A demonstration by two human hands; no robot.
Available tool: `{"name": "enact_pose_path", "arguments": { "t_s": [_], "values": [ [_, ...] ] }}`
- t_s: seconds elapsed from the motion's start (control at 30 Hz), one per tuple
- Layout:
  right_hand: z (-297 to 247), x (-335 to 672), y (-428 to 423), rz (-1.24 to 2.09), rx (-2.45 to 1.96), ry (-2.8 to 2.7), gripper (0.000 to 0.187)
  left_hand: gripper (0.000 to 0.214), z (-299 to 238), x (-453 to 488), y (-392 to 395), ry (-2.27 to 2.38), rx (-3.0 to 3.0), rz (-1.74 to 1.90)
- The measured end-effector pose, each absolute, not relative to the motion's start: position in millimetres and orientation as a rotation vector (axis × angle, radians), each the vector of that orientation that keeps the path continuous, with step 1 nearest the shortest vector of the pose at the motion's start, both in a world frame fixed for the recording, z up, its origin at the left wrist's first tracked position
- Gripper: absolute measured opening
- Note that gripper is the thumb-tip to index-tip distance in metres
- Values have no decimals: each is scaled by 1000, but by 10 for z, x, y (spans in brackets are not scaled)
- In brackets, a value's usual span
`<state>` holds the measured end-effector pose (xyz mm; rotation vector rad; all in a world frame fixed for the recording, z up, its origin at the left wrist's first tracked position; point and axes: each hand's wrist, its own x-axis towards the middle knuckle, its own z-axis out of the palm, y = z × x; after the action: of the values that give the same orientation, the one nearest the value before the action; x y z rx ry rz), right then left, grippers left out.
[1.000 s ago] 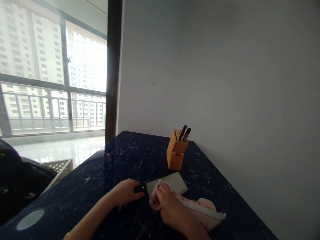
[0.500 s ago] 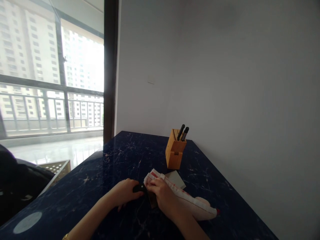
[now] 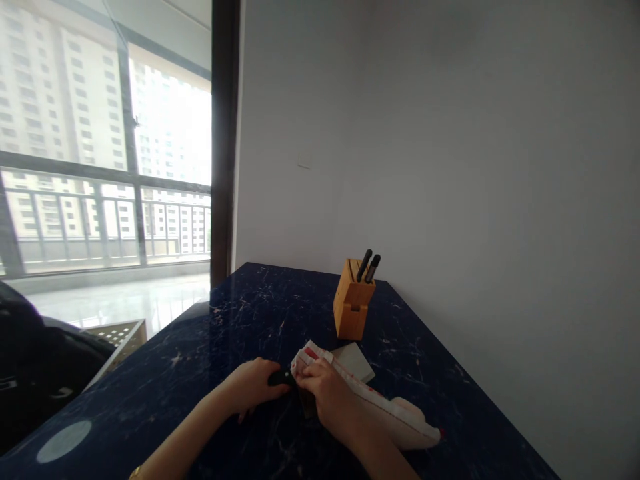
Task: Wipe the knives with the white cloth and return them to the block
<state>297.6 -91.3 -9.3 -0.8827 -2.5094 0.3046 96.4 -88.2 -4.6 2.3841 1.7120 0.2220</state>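
A cleaver lies flat on the dark blue marble table (image 3: 240, 313), its broad blade (image 3: 356, 360) partly showing. My left hand (image 3: 253, 385) is closed round its black handle (image 3: 281, 378). My right hand (image 3: 325, 392) presses a white cloth with red stripes (image 3: 385, 407) onto the blade near the handle, fingers curled on the cloth. The cloth trails off to the right across the table. Behind the blade stands a wooden knife block (image 3: 353, 300) with two black handles sticking out.
A grey wall (image 3: 450, 167) runs along the table's right side and back. A large window (image 3: 100, 147) with a railing is at the left. A dark chair or bag (image 3: 35, 367) sits low left, and a pale round spot (image 3: 64, 441) marks the near left table.
My right hand slid the cloth along the blade from its middle toward the handle, covering more of the blade. My left hand kept still on the handle.
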Motion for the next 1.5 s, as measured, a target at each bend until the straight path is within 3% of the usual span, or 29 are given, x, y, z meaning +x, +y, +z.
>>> {"name": "enact_pose_path", "arguments": {
  "t_s": [0.33,0.6,0.77,0.9,1.07,1.27,1.5],
  "values": [
    [-155,3038,-771,217,-975,-2482,45,39,-22,976,-893,1694,2370,247],
    [-305,3703,-404,258,-1174,-2279,44,39,3,971,-902,1673,2318,247],
    [-167,3802,-496,89,-1466,-2378,51,39,15,968,-910,1684,2302,241],
    [-3,3653,-700,19,-1611,-2476,39,39,-14,957,-895,1667,2328,261],
    [76,3338,-950,156,-1427,-2574,27,38,-38,954,-884,1686,2329,262],
    [12,3055,-1134,310,-1012,-2541,33,35,-51,961,-875,1703,2345,257],
    [-86,2877,-974,247,-1022,-2390,37,35,-58,962,-882,1695,2353,278]
  ]
}}
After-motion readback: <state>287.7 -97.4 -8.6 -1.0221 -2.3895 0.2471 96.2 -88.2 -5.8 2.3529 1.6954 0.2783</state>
